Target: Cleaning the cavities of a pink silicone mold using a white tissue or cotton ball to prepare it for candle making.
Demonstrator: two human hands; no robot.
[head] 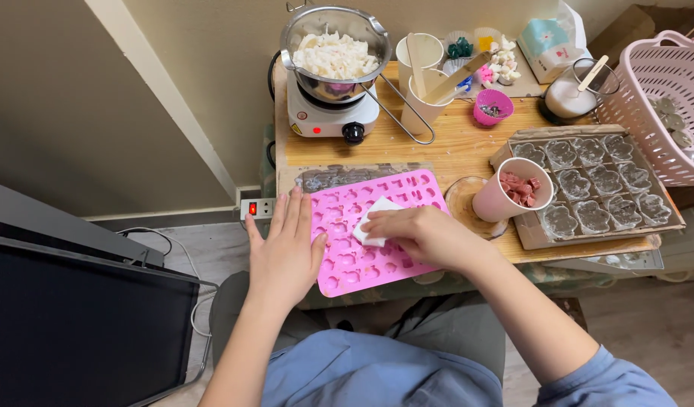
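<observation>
The person appears to be wiping the pink silicone mould (362,260), which lies in the lower middle of the frame on the wooden table (452,143). The right hand (422,234) pinches a folded white cloth (373,226) against its cavities; the left hand (285,249) rests flat, fingers spread, on its left edge. The mould's long axis runs left to right, tilted slightly upward toward the right. Continuing likely calls for firm holding while the cloth crosses each cavity.

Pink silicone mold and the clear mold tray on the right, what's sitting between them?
In the head view, a pink paper cup of reddish chunks stands between the pink silicone mold and the clear mold tray, beside a round wooden coaster.
</observation>
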